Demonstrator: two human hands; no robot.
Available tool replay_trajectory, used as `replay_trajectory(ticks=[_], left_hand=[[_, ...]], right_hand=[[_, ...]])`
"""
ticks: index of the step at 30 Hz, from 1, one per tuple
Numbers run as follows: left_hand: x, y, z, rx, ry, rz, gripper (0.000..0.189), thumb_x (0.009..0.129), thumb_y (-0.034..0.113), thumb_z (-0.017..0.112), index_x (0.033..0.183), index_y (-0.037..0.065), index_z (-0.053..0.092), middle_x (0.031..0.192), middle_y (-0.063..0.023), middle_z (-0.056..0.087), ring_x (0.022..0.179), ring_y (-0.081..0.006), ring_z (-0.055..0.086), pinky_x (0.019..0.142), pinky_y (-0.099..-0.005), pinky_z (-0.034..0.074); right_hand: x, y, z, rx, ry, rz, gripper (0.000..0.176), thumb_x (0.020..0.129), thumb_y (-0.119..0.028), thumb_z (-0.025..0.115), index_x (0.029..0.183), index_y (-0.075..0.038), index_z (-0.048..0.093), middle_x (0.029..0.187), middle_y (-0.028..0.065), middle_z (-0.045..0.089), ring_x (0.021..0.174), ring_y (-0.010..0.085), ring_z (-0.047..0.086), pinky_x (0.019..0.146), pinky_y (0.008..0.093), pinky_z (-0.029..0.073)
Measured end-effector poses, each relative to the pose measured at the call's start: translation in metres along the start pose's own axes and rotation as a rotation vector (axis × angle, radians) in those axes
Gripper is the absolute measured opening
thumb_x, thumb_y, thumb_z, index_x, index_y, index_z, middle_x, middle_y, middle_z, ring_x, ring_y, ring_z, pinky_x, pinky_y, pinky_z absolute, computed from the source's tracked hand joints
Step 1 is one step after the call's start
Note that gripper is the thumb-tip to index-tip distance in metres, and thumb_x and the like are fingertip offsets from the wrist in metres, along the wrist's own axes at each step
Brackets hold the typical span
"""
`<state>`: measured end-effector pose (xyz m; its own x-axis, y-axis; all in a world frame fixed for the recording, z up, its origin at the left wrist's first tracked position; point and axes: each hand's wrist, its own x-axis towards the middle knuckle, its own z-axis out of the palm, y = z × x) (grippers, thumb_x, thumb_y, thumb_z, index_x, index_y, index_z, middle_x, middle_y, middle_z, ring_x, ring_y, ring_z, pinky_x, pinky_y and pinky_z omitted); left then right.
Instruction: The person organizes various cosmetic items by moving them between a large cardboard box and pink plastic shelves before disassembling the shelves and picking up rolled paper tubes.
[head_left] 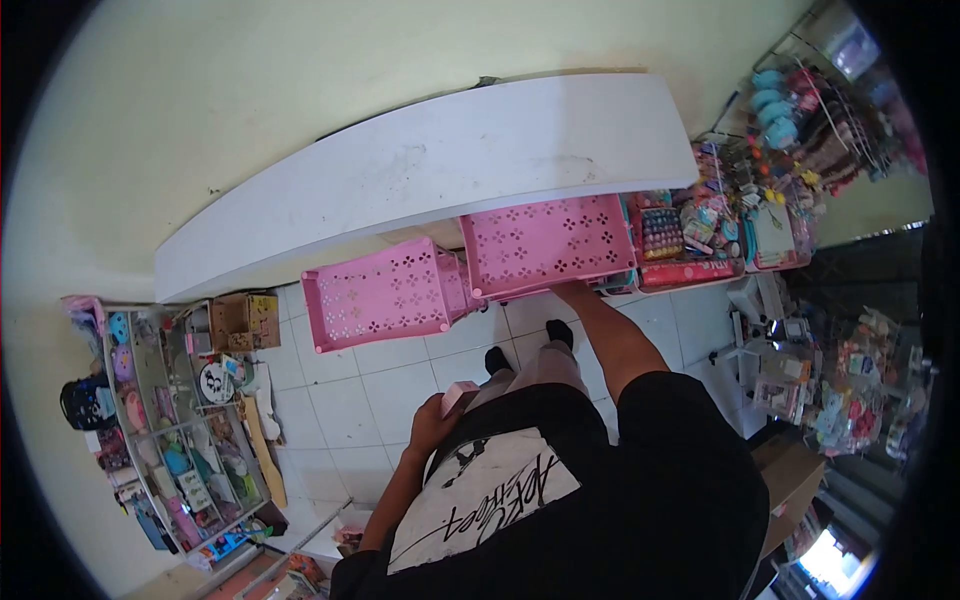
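My left hand (430,425) is closed around a small pale-pink box (459,395), held low beside my waist. My right arm reaches forward, and my right hand (572,290) is at the near side of a pink plastic basket (548,240) with flower-shaped cut-outs. Its fingers are hidden at the basket's edge, so I cannot tell how they are bent. To the left stands a second pink basket (375,295) of the same pattern, set at a slight angle and close to the first.
A long white shelf (430,150) juts from the wall above the baskets. Bins of small packaged goods (690,235) and hanging items (775,110) fill the right. Leftward stand a stocked rack (180,450) and a cardboard box (245,322). White tiles (350,400) cover the floor.
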<state>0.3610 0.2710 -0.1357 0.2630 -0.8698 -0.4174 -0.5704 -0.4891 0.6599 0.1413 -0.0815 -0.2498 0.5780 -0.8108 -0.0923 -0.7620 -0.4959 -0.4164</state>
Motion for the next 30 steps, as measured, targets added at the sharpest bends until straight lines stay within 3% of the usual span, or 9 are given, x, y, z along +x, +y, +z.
replay_trajectory(ticks=[5, 7, 9, 10, 12, 15, 18, 25, 30], left_hand=[[0.018, 0.018, 0.003, 0.006, -0.134, 0.077, 0.039, 0.079, 0.033, 0.072, 0.097, 0.0, 0.061, 0.087, -0.0207, 0.066, 0.079, -0.0373, 0.066, 0.069, -0.0416, 0.05], [0.024, 0.033, 0.009, -0.155, -0.224, 0.048, 0.039, 0.079, 0.03, 0.073, 0.099, -0.001, 0.062, 0.086, -0.0156, 0.068, 0.078, -0.0258, 0.067, 0.07, -0.0351, 0.051], [0.041, 0.027, 0.028, -0.246, -0.323, 0.081, 0.039, 0.079, 0.028, 0.074, 0.101, -0.001, 0.062, 0.087, -0.0131, 0.068, 0.079, -0.021, 0.066, 0.071, -0.0329, 0.051], [0.047, 0.034, 0.034, -0.345, -0.383, 0.083, 0.039, 0.079, 0.026, 0.074, 0.103, -0.002, 0.061, 0.089, -0.0106, 0.068, 0.08, -0.0163, 0.065, 0.072, -0.0307, 0.051], [0.063, 0.053, 0.049, -0.461, -0.503, 0.14, 0.044, 0.083, 0.02, 0.071, 0.116, -0.003, 0.053, 0.103, -0.0109, 0.064, 0.09, -0.0163, 0.062, 0.079, -0.03, 0.051], [0.066, 0.142, 0.055, -0.545, -0.564, 0.146, 0.043, 0.086, 0.016, 0.068, 0.12, -0.003, 0.05, 0.104, -0.0099, 0.062, 0.092, -0.0164, 0.061, 0.082, -0.0292, 0.05], [0.068, 0.203, 0.08, -0.595, -0.621, 0.199, 0.04, 0.087, 0.011, 0.066, 0.121, -0.002, 0.049, 0.107, -0.0083, 0.061, 0.096, -0.0156, 0.061, 0.085, -0.0292, 0.049], [0.016, 0.336, 0.19, -0.619, -0.751, 0.357, 0.06, 0.088, 0.006, 0.063, 0.141, 0.003, 0.036, 0.124, -0.0065, 0.054, 0.109, -0.0154, 0.057, 0.09, -0.0283, 0.049], [-0.033, 0.413, 0.273, -0.608, -0.99, 0.316, 0.053, 0.094, 0.014, 0.059, 0.141, 0.006, 0.037, 0.125, -0.0052, 0.054, 0.11, -0.0141, 0.056, 0.089, -0.027, 0.049]], right_hand=[[-0.088, -0.019, -0.044, 0.075, 0.021, 0.099, 0.039, 0.079, -0.024, 0.066, 0.113, -0.006, 0.058, 0.125, 0.0176, 0.054, 0.119, 0.0367, 0.049, 0.099, 0.0463, 0.041], [-0.134, -0.031, -0.059, 0.162, 0.048, 0.126, 0.036, 0.077, -0.018, 0.068, 0.11, -0.007, 0.058, 0.118, 0.0166, 0.056, 0.117, 0.0346, 0.05, 0.096, 0.0456, 0.042], [-0.179, -0.031, -0.061, 0.312, 0.351, 0.179, 0.031, 0.077, -0.012, 0.071, 0.104, -0.006, 0.057, 0.107, 0.0115, 0.059, 0.105, 0.0277, 0.058, 0.09, 0.0387, 0.047], [-0.198, -0.029, -0.07, 0.302, 0.368, 0.217, 0.031, 0.077, -0.012, 0.071, 0.104, -0.006, 0.057, 0.107, 0.0115, 0.059, 0.105, 0.0277, 0.058, 0.09, 0.0387, 0.047], [-0.239, -0.024, -0.092, 1.444, 0.221, 0.566, 0.026, 0.084, -0.017, 0.068, 0.106, -0.006, 0.057, 0.097, 0.0045, 0.061, 0.09, 0.0171, 0.062, 0.08, 0.0302, 0.05], [-0.289, -0.015, -0.121, 1.633, 0.355, 0.715, 0.025, 0.091, -0.023, 0.064, 0.109, -0.007, 0.058, 0.095, 0.0006, 0.062, 0.085, 0.0095, 0.061, 0.073, 0.0258, 0.05], [-0.335, -0.013, -0.163, 1.708, 0.531, 0.76, 0.027, 0.093, -0.027, 0.062, 0.111, -0.007, 0.058, 0.096, 0.0003, 0.062, 0.086, 0.0094, 0.062, 0.072, 0.0253, 0.051], [-0.459, 0.03, -0.202, 1.903, 0.928, 0.714, 0.026, 0.095, -0.029, 0.06, 0.112, -0.009, 0.058, 0.094, -0.0028, 0.061, 0.082, 0.0069, 0.061, 0.07, 0.0242, 0.051], [-0.533, 0.072, -0.222, 1.959, 1.16, 0.623, 0.027, 0.095, -0.029, 0.06, 0.113, -0.01, 0.057, 0.096, -0.0021, 0.062, 0.083, 0.0069, 0.062, 0.069, 0.025, 0.052]])
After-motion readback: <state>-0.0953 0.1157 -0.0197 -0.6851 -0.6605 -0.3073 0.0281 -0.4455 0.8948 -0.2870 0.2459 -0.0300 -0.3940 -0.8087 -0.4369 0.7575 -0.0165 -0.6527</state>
